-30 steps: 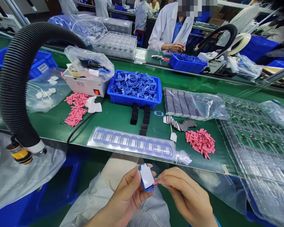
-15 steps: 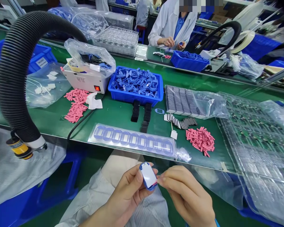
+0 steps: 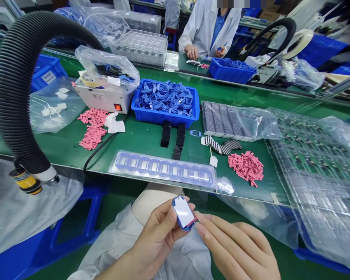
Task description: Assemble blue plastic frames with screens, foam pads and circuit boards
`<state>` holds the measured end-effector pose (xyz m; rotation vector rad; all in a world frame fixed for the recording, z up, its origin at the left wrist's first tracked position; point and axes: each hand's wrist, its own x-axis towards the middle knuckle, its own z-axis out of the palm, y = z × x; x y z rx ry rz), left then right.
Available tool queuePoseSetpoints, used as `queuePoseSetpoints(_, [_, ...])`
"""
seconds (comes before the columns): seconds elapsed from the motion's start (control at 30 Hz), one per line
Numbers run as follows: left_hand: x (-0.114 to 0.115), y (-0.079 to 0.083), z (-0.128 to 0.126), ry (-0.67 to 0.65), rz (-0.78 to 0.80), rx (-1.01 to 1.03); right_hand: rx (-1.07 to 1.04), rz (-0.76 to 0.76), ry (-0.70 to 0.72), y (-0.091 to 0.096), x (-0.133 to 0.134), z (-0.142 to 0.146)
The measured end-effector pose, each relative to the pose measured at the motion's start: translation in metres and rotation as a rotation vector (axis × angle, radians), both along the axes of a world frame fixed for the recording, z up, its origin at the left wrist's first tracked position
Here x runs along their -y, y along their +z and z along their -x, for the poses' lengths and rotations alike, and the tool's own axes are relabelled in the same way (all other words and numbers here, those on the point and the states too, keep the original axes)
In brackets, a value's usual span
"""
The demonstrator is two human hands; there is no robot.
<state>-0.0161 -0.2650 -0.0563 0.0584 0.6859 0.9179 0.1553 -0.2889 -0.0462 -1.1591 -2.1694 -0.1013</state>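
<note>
My left hand (image 3: 156, 233) is closed around the edges of a small blue plastic frame (image 3: 186, 228), held above my lap. A glossy white rectangular piece (image 3: 183, 212) lies in the frame and faces up. Along its lower edge runs a thin pink strip (image 3: 191, 222), tilted and sticking out a little to the right. My right hand (image 3: 237, 243) pinches the outer end of that strip between thumb and fingertips, close beside the frame. The other fingers of the right hand are stretched out together.
On the green bench (image 3: 146, 142) stands a blue bin (image 3: 166, 117) of blue frames. Pink strips lie in a right pile (image 3: 246, 167) and a left pile (image 3: 92, 130). A clear tray (image 3: 163, 171) runs along the front edge. A black hose (image 3: 13, 93) arches at left. A co-worker (image 3: 210, 31) sits opposite.
My right fingers have straightened and shifted slightly down and right. The pink strip shows more, slanting off the white piece's lower edge. The view has shifted slightly; the co-worker's hand has lowered to the bench.
</note>
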Motion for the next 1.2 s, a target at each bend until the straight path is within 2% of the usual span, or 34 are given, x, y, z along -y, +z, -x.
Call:
queuePoseSetpoints(0.17, [0.001,0.002,-0.004,-0.030,0.004,0.004,0.142,-0.028,0.100,0.013,-0.003,-0.009])
queuePoseSetpoints(0.23, [0.000,0.002,-0.007,-0.045,-0.006,0.009,0.189,-0.042,0.091,0.015,-0.003,-0.012])
queuePoseSetpoints(0.33, [-0.001,0.003,-0.011,-0.073,-0.014,0.012,0.193,-0.155,0.094,0.013,0.000,-0.015])
queuePoseSetpoints(0.5, [-0.004,0.007,-0.016,-0.086,-0.017,0.002,0.235,-0.059,0.041,0.015,0.005,-0.016])
queuePoseSetpoints(0.57, [-0.006,0.008,-0.017,-0.084,-0.022,-0.013,0.206,-0.097,0.017,0.014,0.004,-0.013])
queuePoseSetpoints(0.67, [-0.009,0.008,-0.018,-0.064,-0.065,-0.029,0.047,-0.144,-0.057,0.005,0.000,-0.005])
queuePoseSetpoints(0.77, [-0.009,0.009,-0.019,-0.046,-0.151,-0.060,-0.323,-0.034,-0.159,-0.006,-0.004,0.008])
queuePoseSetpoints(0.87, [-0.006,0.008,-0.018,-0.017,-0.221,-0.091,-0.633,0.082,-0.154,-0.012,-0.007,0.021])
queuePoseSetpoints(1.1, [0.003,-0.001,-0.017,0.102,-0.309,-0.093,-0.772,0.150,-0.055,-0.010,-0.012,0.037])
queuePoseSetpoints(1.2, [0.006,-0.001,-0.017,0.151,-0.335,-0.072,-0.796,0.126,-0.036,-0.008,-0.013,0.043])
